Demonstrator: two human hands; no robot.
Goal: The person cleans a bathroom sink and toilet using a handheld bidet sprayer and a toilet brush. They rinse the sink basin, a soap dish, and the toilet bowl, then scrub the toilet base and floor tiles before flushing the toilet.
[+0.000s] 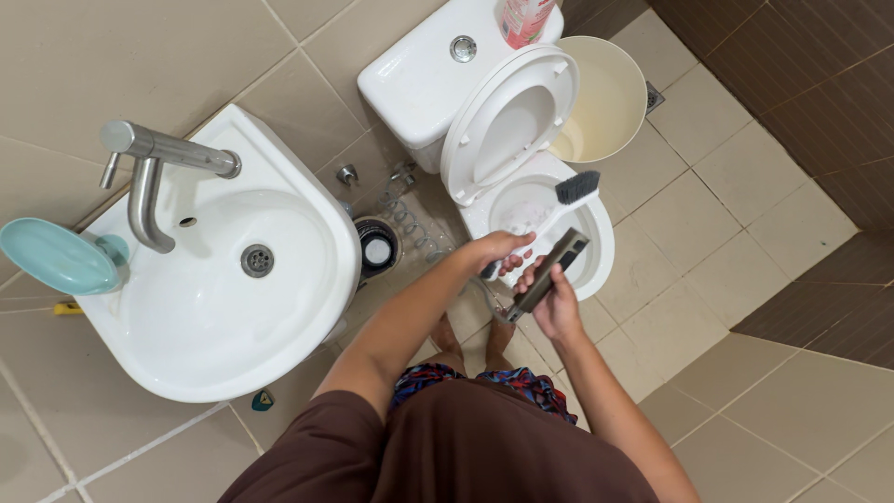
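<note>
Gripping one brush (559, 200) in the left hand (503, 250), right hand (556, 303) clamps one sprayer (551, 270).

Tight gap between sink and toilet; open floor lies to your right.

Your left hand (500, 250) and right hand (557, 303) hang over the near rim of the toilet bowl (596, 244), holding a brush (559, 207) and a dark sprayer (548, 276). Straight ahead, the raised seat (507, 121) and cistern (419, 74) block you. A cream bucket (605, 93) stands just beside the seat on the right. Left, the washbasin (223, 279) juts out; a coiled hose (410, 224) and a round dark floor item (377, 250) crowd the strip between. The tiled floor (745, 233) right of the bowl gives passing room.
</note>
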